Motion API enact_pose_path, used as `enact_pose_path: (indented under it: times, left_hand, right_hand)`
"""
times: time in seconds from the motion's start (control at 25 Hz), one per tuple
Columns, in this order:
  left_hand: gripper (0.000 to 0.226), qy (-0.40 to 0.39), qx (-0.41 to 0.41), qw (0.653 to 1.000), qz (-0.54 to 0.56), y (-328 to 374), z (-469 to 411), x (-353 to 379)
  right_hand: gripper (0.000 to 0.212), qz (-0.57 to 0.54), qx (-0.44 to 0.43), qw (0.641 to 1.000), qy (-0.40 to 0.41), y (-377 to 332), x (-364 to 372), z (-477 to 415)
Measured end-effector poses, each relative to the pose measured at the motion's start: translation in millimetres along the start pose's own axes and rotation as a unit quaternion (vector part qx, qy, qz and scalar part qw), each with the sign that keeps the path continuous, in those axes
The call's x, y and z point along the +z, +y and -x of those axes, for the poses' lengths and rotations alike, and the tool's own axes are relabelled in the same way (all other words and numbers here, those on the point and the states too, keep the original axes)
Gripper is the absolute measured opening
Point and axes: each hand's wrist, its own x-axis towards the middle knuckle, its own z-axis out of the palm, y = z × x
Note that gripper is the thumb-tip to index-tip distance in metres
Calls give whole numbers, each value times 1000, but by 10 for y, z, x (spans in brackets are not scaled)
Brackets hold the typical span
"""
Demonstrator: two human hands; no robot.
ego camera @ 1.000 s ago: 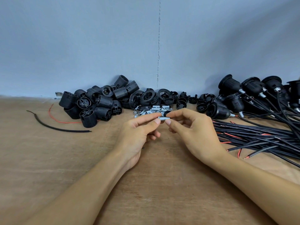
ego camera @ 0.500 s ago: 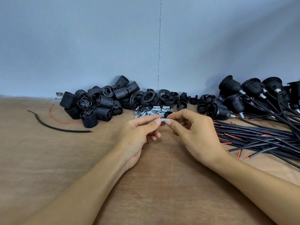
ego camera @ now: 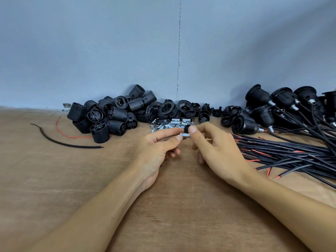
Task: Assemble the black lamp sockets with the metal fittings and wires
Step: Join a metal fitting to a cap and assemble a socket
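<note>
My left hand (ego camera: 158,148) pinches the left end of a short threaded metal fitting (ego camera: 185,134) between thumb and forefinger. My right hand (ego camera: 216,150) pinches the fitting's right end and also holds a small black socket cap (ego camera: 187,128) against it. Just behind lies a heap of loose metal fittings (ego camera: 171,124). Black threaded socket bodies (ego camera: 109,117) are piled at the back left, black rings and caps (ego camera: 183,108) at the back middle. Assembled sockets (ego camera: 283,104) with black wires (ego camera: 291,151) lie to the right.
A loose black wire (ego camera: 61,141) and a thin red wire (ego camera: 69,135) lie on the wooden table (ego camera: 54,179) at the left. The blue wall (ego camera: 127,51) stands right behind the piles. A small metal bracket (ego camera: 66,105) sits at the wall's foot.
My right hand has brought a black cap up against the fitting's right end; both hands stay pinched on the fitting in nearly the same spot.
</note>
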Motion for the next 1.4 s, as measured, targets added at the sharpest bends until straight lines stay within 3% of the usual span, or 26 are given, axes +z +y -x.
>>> enact_pose_path:
  times: [0.08, 0.2, 0.36, 0.52, 0.68, 0.96, 1.2, 1.32, 1.4]
  left_hand:
    - [26, 7, 1, 1000, 5, -6, -7, 0]
    - [25, 3, 1, 1000, 6, -7, -5, -2]
    - [26, -2, 3, 1000, 9, -9, -2, -2]
    - [30, -23, 8, 1000, -10, -15, 3, -14]
    - [27, -52, 11, 999, -5, 22, 20, -9]
    - [42, 26, -1, 997, -71, -48, -20, 13]
    - [24, 20, -8, 999, -34, -26, -9, 12]
    - [44, 19, -18, 995, -95, -48, -26, -1]
    - [41, 16, -18, 996, -81, -38, -25, 3]
  right_hand:
    - [14, -9, -12, 1000, -21, -2, -16, -7]
    - [38, -39, 27, 997, -59, 24, -43, -56]
    - [23, -77, 27, 992, -100, 46, -53, -64]
    - [43, -100, 45, 986, -128, 79, -47, -89]
    - [48, -130, 58, 981, -134, 79, -49, -106]
    - [45, -151, 48, 980, -120, 91, -55, -103]
    - [47, -150, 46, 979, -127, 95, -62, -99]
    - [46, -158, 55, 979, -116, 99, -61, -106]
    - [46, -154, 54, 979, -120, 100, -56, -106]
